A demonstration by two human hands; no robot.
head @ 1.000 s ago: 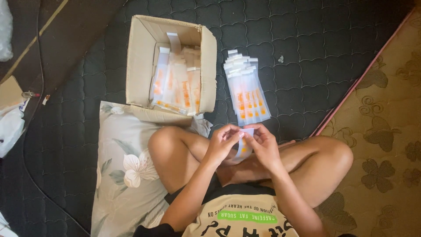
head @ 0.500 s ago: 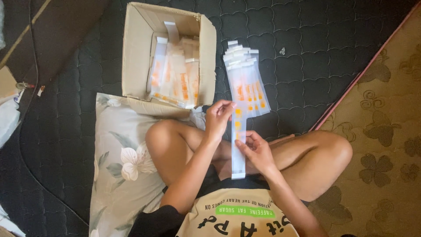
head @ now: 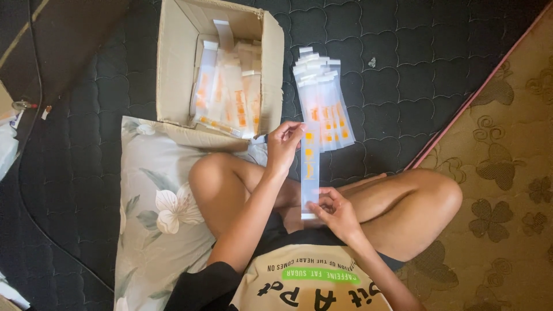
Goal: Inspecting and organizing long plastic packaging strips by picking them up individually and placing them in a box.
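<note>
Holding a long, narrow clear packet (head: 310, 170) stretched between both hands, I sit cross-legged on a dark quilted mattress (head: 403, 69). My left hand (head: 283, 145) pinches the packet's upper end between thumb and fingertips, and my right hand (head: 337, 210) pinches its lower end, just above my lap. The packet runs nearly upright in the head view, with small orange shapes showing through its upper half and a pale, plain lower half. It hangs over my shins, touching nothing but my fingers as far as I can tell.

Just beyond the packet's top lies a fanned stack of similar clear packets (head: 322, 103), flat on the mattress, their orange markings lined up near the closer end. The held packet's top edge overlaps the near end of that stack in the view; whether they touch I cannot tell.

To the left of the stack stands an open cardboard box (head: 173, 63), flaps spread, holding more packets of the same kind standing or leaning inside it. The box's near edge rests against a floral pillow (head: 155, 196), which lies under my left knee. On the far right a brown patterned rug (head: 507, 173) borders the mattress along a slanted reddish edge. A dark cable (head: 29, 57) trails along the left side.
</note>
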